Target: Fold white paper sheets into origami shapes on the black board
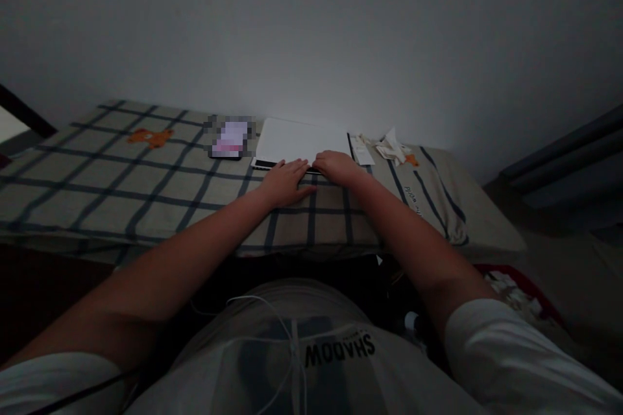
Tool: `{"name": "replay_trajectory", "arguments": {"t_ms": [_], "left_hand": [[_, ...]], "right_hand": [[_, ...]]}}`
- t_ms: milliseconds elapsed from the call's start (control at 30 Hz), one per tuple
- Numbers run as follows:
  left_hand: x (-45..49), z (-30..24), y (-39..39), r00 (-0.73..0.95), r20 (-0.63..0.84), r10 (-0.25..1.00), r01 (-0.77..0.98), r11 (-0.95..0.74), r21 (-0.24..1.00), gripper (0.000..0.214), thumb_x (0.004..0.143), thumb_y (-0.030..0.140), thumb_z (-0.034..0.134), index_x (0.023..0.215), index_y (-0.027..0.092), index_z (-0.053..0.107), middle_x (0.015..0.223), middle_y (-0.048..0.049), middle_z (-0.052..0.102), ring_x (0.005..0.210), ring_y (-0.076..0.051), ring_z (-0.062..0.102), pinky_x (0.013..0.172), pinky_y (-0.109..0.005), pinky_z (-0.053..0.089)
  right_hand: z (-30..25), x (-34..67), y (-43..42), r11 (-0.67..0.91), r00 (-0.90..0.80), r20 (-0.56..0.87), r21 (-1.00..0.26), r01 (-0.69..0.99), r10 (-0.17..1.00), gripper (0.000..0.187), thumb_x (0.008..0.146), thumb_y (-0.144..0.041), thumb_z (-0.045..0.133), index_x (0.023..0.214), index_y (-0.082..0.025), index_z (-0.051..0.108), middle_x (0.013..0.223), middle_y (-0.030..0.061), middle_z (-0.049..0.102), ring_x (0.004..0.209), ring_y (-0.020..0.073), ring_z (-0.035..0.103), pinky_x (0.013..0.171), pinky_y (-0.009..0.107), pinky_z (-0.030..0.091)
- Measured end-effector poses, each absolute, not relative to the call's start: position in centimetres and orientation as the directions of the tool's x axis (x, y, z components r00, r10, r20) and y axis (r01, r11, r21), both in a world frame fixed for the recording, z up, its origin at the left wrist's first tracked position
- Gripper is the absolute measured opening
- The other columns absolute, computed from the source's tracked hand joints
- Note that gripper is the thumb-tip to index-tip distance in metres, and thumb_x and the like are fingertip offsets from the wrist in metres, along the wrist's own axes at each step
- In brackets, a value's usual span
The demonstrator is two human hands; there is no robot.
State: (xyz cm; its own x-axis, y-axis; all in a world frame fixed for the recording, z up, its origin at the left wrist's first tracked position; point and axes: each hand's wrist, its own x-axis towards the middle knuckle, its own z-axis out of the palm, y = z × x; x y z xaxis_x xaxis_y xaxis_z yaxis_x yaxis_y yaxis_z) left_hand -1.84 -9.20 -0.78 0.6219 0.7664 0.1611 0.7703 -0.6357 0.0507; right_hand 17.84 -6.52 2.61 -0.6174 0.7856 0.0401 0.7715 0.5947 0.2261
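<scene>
A white laptop (306,139) lies on the checked cloth with its lid down or nearly down. A dark strip shows along its front edge at the left. My left hand (285,183) rests at the middle of that front edge, fingers stretched out over it and thumb apart on the cloth. Beside it, my right hand (337,166) has its fingers bent and closed at the laptop's front edge, partly hiding it. Left of the laptop lies a phone (231,139) with a lit, blurred screen.
The checked cloth (160,191) covers a table against the grey wall (311,32). Crumpled tissues (390,148) and a small white packet (363,150) lie right of the laptop. Below at the right stands a red bin (545,301) holding crumpled paper. A white cable (253,298) hangs before my shirt.
</scene>
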Motion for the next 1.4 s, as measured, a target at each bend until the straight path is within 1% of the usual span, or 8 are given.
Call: {"name": "replay_trajectory", "arguments": {"t_ms": [133,233,333,467,633,833,1100,1400], "left_hand": [[-1.4,-0.6,-9.0,0.606,0.186,0.774,0.780,-0.624,0.055,0.077,0.093,0.069,0.035,0.150,0.017,0.039,0.156,-0.0143,0.042,0.143,-0.028,0.037,0.118,-0.043,0.023],[-1.2,-0.3,-8.9,0.608,0.202,0.768,0.777,-0.627,0.046,0.080,0.091,0.074,0.035,0.146,0.018,0.045,0.147,-0.0140,0.052,0.131,-0.030,0.049,0.110,-0.042,0.033],[-1.2,0.0,-8.9,0.617,0.204,0.760,0.771,-0.636,0.036,0.079,0.090,0.075,0.035,0.143,0.018,0.047,0.140,-0.0134,0.056,0.123,-0.031,0.053,0.102,-0.042,0.039],[-1.2,0.4,-9.1,0.631,0.185,0.753,0.763,-0.646,0.024,0.076,0.090,0.074,0.035,0.142,0.020,0.048,0.140,-0.0122,0.055,0.123,-0.031,0.051,0.101,-0.042,0.039],[-1.0,0.6,-9.2,0.622,0.151,0.768,0.777,-0.630,0.001,0.074,0.089,0.077,0.032,0.145,0.032,0.046,0.142,-0.0095,0.053,0.124,-0.033,0.049,0.097,-0.043,0.041],[-0.2,1.2,-8.7,0.630,0.118,0.767,0.773,-0.635,0.001,0.077,0.086,0.080,0.034,0.145,0.033,0.049,0.140,-0.0126,0.052,0.124,-0.037,0.047,0.093,-0.046,0.044],[1.0,1.8,-8.6,0.623,0.084,0.778,0.782,-0.623,-0.037,0.080,0.083,0.083,0.036,0.147,0.036,0.048,0.140,-0.0148,0.050,0.125,-0.041,0.044,0.092,-0.050,0.045],[1.1,1.8,-8.3,0.618,0.073,0.782,0.786,-0.615,-0.063,0.082,0.082,0.085,0.034,0.146,0.037,0.047,0.139,-0.0143,0.051,0.124,-0.042,0.044,0.093,-0.050,0.043]], "right_hand": [[3.0,17.9,-6.4,0.631,-0.653,-0.002,0.259,0.732,0.758,0.032,0.100,-0.020,0.041,0.118,-0.013,0.067,0.111,0.0127,0.070,0.103,0.0232,0.060,0.080,0.032,0.041],[3.2,18.0,-6.5,0.642,-0.666,-0.010,0.278,0.715,0.746,0.033,0.101,-0.022,0.040,0.117,-0.013,0.067,0.110,0.0128,0.070,0.100,0.0235,0.061,0.078,0.032,0.040],[3.4,18.3,-6.6,0.662,-0.687,-0.017,0.285,0.694,0.727,0.033,0.100,-0.021,0.040,0.116,-0.013,0.068,0.110,0.0127,0.069,0.100,0.0236,0.060,0.078,0.032,0.040],[3.8,19.0,-6.7,0.657,-0.675,-0.039,0.273,0.702,0.737,0.031,0.098,-0.018,0.043,0.112,-0.012,0.070,0.112,0.0139,0.069,0.101,0.0231,0.060,0.079,0.031,0.039],[4.0,20.3,-7.0,0.634,-0.647,-0.037,0.252,0.731,0.761,0.030,0.097,-0.018,0.044,0.111,-0.013,0.070,0.111,0.0128,0.070,0.101,0.0219,0.059,0.080,0.030,0.039],[3.6,22.5,-7.4,0.643,-0.660,-0.030,0.267,0.718,0.750,0.029,0.097,-0.018,0.045,0.111,-0.015,0.070,0.109,0.0122,0.070,0.098,0.0217,0.059,0.077,0.030,0.038],[3.0,25.9,-8.1,0.574,-0.596,-0.009,0.280,0.769,0.803,0.030,0.097,-0.018,0.044,0.112,-0.015,0.071,0.108,0.0117,0.070,0.096,0.0219,0.060,0.074,0.030,0.037],[3.1,27.9,-9.2,0.502,-0.514,0.005,0.214,0.838,0.858,0.031,0.100,-0.021,0.043,0.109,-0.014,0.072,0.109,0.0129,0.070,0.099,0.0216,0.060,0.080,0.031,0.040]]}}
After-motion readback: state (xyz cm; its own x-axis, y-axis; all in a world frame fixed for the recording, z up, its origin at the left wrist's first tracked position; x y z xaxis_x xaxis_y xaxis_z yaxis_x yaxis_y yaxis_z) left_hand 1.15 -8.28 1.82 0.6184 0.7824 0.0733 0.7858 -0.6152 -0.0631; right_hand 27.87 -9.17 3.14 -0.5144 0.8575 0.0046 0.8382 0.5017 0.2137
